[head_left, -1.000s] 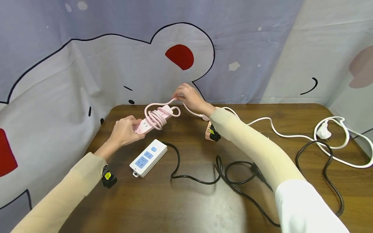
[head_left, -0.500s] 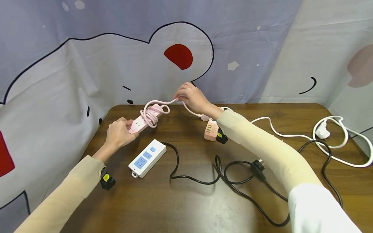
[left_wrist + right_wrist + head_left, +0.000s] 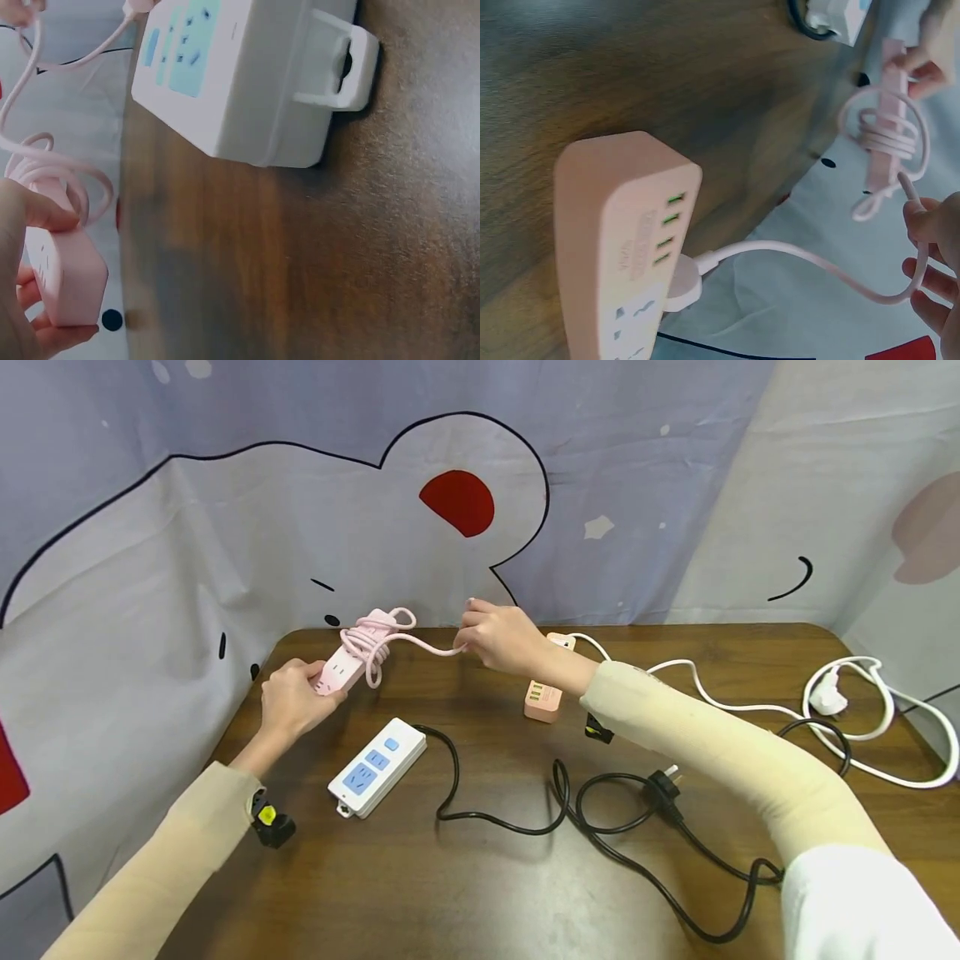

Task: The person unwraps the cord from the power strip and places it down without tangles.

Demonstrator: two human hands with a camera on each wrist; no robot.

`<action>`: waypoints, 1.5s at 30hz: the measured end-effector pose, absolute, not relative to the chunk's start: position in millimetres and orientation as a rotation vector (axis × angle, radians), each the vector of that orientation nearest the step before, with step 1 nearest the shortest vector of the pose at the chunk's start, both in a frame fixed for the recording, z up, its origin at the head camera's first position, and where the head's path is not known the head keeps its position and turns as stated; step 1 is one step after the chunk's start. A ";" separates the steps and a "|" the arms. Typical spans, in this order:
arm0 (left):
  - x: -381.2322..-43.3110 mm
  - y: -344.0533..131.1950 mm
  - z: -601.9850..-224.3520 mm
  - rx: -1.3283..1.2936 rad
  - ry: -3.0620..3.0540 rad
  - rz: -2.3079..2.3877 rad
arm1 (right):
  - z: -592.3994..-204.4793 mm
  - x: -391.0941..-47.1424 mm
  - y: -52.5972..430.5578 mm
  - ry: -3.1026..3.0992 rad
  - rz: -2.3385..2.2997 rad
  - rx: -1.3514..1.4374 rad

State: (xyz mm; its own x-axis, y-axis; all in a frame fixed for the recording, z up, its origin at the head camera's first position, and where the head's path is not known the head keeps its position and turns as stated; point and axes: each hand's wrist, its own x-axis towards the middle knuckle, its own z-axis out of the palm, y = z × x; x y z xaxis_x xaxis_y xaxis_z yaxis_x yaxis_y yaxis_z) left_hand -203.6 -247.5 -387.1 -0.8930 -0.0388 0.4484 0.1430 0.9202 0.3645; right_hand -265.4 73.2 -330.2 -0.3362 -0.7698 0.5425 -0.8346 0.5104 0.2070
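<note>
A pink power strip is raised at the back left of the table, tilted, with its own pink cord wound around its far end. My left hand grips the near end, thumb on the socket face in the left wrist view. Further right, my right hand pinches a loose stretch of that cord, which hangs between the hands. In the right wrist view the cord runs on to a pink plug beside a peach power strip; I cannot tell whether they touch. The right forearm partly hides the peach strip in the head view.
A white power strip with blue sockets lies below the left hand. Its black cord curves right to a black plug. A white cord runs to a white plug at the right. A printed curtain hangs behind the table.
My left hand has moved left with the pink power strip. The right hand has lowered, drawing the cord straighter between the hands, and the forearm has swung right, uncovering the black plug.
</note>
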 end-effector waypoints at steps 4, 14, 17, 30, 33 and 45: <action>-200.9 -247.1 -379.2 -0.035 -2.611 -0.598 | -337.9 -264.0 75.3 -2.140 0.061 1.332; -193.1 -236.0 -356.4 -0.021 -2.637 -0.686 | -352.8 -269.8 76.2 -2.238 -0.009 1.358; -191.5 -232.3 -352.2 -0.011 -2.661 -0.711 | -359.2 -275.4 75.4 -2.315 -0.042 1.351; -188.4 -215.1 -340.0 -0.063 -2.693 -0.745 | -371.8 -305.5 62.3 -2.605 -0.152 1.278; -187.1 -212.1 -339.1 -0.092 -2.685 -0.740 | -370.7 -306.7 60.7 -2.732 0.087 1.294; -187.4 -206.9 -339.3 -0.141 -2.667 -0.695 | -360.9 -304.2 49.7 -2.614 0.870 1.395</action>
State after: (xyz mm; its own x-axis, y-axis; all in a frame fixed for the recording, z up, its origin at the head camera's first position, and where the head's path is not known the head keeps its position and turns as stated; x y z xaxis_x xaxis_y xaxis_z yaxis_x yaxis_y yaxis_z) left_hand -187.4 -206.9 -339.3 -0.9228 0.0016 0.3853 0.1894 0.8728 0.4499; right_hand -304.2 49.7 -360.9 -0.5905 -0.7492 0.2999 -0.7794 0.4331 -0.4526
